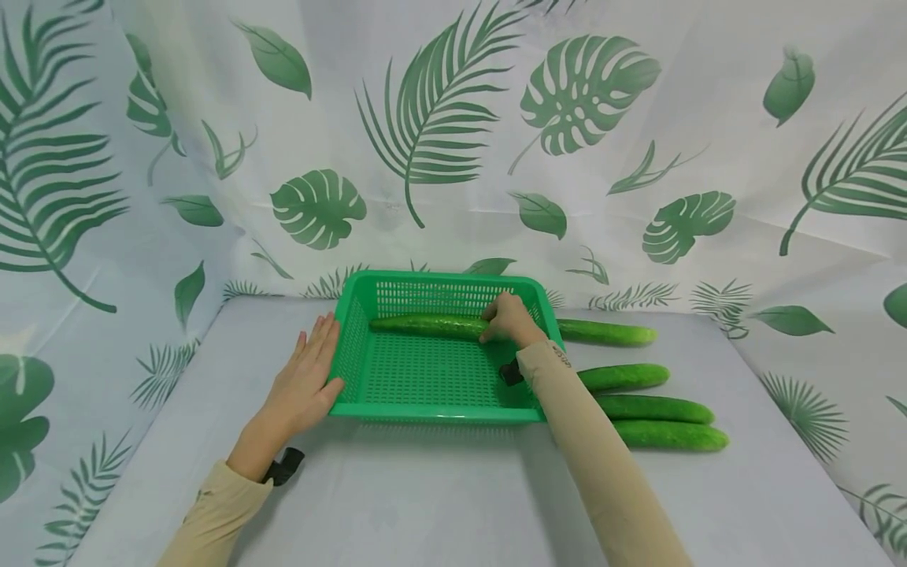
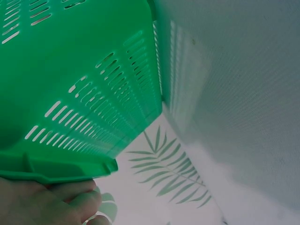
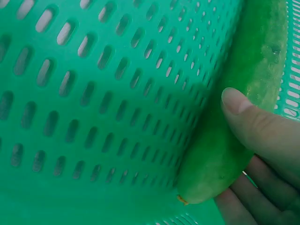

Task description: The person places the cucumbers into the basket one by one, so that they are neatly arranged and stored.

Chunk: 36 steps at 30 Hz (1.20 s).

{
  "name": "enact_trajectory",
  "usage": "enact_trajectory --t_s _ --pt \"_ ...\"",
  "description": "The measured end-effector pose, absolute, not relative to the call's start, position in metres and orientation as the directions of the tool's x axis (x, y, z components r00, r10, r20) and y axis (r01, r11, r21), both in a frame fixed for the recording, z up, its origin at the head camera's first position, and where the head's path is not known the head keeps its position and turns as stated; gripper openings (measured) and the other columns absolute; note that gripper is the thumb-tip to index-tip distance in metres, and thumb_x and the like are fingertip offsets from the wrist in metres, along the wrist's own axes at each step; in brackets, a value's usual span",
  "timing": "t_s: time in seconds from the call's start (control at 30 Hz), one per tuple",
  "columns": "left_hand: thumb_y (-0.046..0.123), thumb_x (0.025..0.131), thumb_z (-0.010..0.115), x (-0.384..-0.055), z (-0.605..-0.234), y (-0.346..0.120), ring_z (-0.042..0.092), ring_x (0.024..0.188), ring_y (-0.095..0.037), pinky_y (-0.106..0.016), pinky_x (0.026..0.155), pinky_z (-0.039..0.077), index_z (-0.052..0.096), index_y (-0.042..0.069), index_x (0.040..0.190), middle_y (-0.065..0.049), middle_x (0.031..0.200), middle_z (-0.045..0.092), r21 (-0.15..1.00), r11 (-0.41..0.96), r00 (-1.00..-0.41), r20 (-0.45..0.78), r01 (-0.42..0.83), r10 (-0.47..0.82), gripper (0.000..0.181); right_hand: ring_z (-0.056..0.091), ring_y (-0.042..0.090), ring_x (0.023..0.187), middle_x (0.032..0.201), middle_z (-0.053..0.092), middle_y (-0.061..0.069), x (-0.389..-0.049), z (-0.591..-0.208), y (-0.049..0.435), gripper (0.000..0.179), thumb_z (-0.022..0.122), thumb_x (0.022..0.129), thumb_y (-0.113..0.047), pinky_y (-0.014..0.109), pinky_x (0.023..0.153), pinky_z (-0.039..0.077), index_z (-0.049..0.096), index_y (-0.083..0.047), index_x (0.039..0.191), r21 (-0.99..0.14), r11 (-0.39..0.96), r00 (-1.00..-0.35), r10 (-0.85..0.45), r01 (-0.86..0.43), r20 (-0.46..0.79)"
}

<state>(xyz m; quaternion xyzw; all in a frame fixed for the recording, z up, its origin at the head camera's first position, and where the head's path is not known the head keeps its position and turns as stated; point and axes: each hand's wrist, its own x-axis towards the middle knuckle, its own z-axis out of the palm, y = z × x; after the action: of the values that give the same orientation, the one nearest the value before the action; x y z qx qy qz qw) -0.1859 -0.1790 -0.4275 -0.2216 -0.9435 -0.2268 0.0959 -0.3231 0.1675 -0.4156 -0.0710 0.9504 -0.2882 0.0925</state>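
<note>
By the look of it, the work is at an early stage: one cucumber is in the basket, four lie outside. The right hand (image 1: 510, 319) is clamped on the basket cucumber (image 1: 428, 325) near one end, thumb on one side and fingers on the other; the rest of its length runs leftward from that hand, along the far side of the green basket (image 1: 439, 411). Since it is in the grip, its placing seems not quite finished. The left hand (image 1: 305, 386) grips nothing in a closed fist; its fingers lie straight along the basket's left rim, thumb apart, probably steadying it.

What is left sits on the tabletop (image 1: 425, 504) to the right of the right hand: the far cucumber (image 1: 609, 331) just past the basket wall, and three nearer the person, the second (image 1: 631, 376), third (image 1: 655, 409) and nearest (image 1: 669, 435). Their left ends are hidden, so I cannot tell whether they touch the basket.
</note>
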Motion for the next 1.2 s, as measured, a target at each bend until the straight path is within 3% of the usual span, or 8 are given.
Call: enact_trajectory --t_s 0.23,0.7,0.83,0.97,1.07,1.2 --pt "0.008 0.089 0.047 -0.187 -0.428 -0.176 0.007 0.15 -0.04 -0.055 0.12 0.007 0.013 -0.012 0.154 -0.026 0.162 0.009 0.386 0.795 -0.879 0.293 0.469 0.376 0.075 0.06 0.039 0.112 0.119 0.066 0.023 -0.32 -0.405 0.175 0.044 0.083 0.077 -0.003 0.045 0.09 0.054 0.07 0.004 0.119 -0.602 0.793 -0.98 -0.181 -0.095 -0.083" --pt "0.011 0.092 0.047 -0.187 -0.428 -0.178 0.004 0.151 -0.038 -0.054 0.12 0.004 0.011 -0.011 0.155 -0.023 0.163 0.006 0.392 0.792 -0.88 0.286 0.469 0.379 0.075 0.053 0.037 0.124 0.128 0.062 0.023 -0.282 -0.299 0.255 0.045 0.077 0.086 -0.013 0.048 0.103 0.044 0.065 0.003 0.127 -0.808 0.534 -0.966 -0.204 -0.248 0.161" --pt "0.011 0.092 0.047 -0.187 -0.428 -0.179 0.004 0.151 -0.038 -0.055 0.12 0.005 0.012 -0.011 0.154 -0.024 0.163 0.006 0.388 0.792 -0.878 0.292 0.472 0.38 0.075 0.057 0.025 0.122 0.13 0.064 0.014 -0.26 -0.281 0.287 0.048 0.078 0.087 -0.02 0.035 0.099 0.048 0.065 -0.003 0.13 -0.811 0.526 -0.967 -0.144 -0.254 0.21" --pt "0.01 0.091 0.047 -0.186 -0.428 -0.178 0.006 0.15 -0.04 -0.057 0.119 0.007 0.013 -0.012 0.154 -0.026 0.162 0.009 0.387 0.787 -0.872 0.31 0.48 0.38 0.074 0.063 0.009 0.112 0.126 0.067 0.003 -0.238 -0.274 0.325 0.05 0.077 0.087 -0.017 0.019 0.09 0.05 0.063 -0.003 0.133 -0.822 0.504 -0.962 -0.081 -0.267 0.262" --pt "0.009 0.091 0.047 -0.185 -0.427 -0.178 0.007 0.15 -0.041 -0.057 0.119 0.007 0.013 -0.012 0.154 -0.028 0.162 0.01 0.385 0.789 -0.872 0.312 0.479 0.378 0.074 0.062 0.004 0.11 0.121 0.069 -0.004 -0.221 -0.276 0.356 0.05 0.075 0.088 -0.012 0.013 0.086 0.049 0.061 -0.001 0.134 -0.838 0.486 -0.964 -0.032 -0.247 0.266" --pt "0.009 0.092 0.047 -0.184 -0.427 -0.178 0.005 0.15 -0.04 -0.056 0.12 0.006 0.012 -0.011 0.154 -0.027 0.162 0.009 0.389 0.79 -0.876 0.3 0.474 0.378 0.074 0.058 0.002 0.111 0.119 0.068 -0.014 -0.196 -0.29 0.4 0.051 0.074 0.09 -0.019 0.009 0.081 0.045 0.059 -0.004 0.137 -0.813 0.561 -0.973 0.053 -0.155 0.223"
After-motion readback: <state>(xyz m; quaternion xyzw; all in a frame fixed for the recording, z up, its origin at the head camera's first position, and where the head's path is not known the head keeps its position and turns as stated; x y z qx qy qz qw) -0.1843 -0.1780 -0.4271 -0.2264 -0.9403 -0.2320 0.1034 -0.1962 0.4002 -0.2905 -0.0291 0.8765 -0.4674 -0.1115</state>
